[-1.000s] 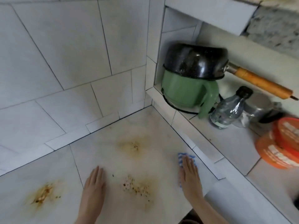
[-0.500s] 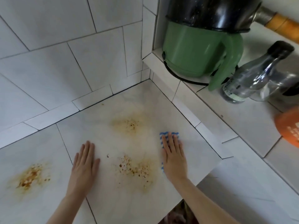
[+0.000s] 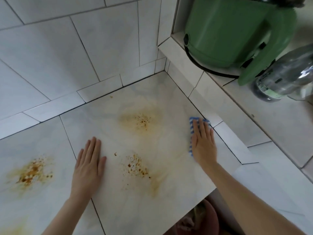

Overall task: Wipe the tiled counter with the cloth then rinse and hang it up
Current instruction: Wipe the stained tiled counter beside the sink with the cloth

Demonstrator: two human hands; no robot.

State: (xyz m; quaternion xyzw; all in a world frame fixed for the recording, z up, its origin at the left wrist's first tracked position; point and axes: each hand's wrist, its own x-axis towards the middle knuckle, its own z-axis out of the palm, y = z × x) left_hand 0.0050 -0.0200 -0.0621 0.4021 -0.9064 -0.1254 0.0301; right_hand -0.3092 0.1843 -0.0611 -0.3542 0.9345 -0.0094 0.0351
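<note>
By our reading, we are at the very start of the wiping. Our right hand [image 3: 204, 146] lies flat with its fingers straight and together, pressing the blue-striped cloth [image 3: 191, 123] onto the tabletop [image 3: 122, 206]. No finger curls round the cloth, and only its edges show, past the fingertips and along the thumb side. It sits at about three o'clock from the middle of the big tile, close against the raised tiled ledge [image 3: 225, 133]. Our left hand [image 3: 89, 167] rests open and palm down at about eight o'clock, holding nothing; we judge that it braces us.

Three brown stains look untouched:
- The upper stain [image 3: 142, 121] is at nine o'clock from the cloth.
- The speckled stain [image 3: 137, 167] is at eight o'clock from the cloth, between our two hands.
- The far stain [image 3: 32, 172] is at nine o'clock from the left hand, on the neighbouring tile.

So nearly all of the wiping is left to do, and the rinsing and hanging up are not yet begun. No tap, sink or hook is in view. A green jug [image 3: 233, 31] and a clear bottle [image 3: 284, 78] stand on the ledge at one o'clock from the cloth, well apart from the stains.
</note>
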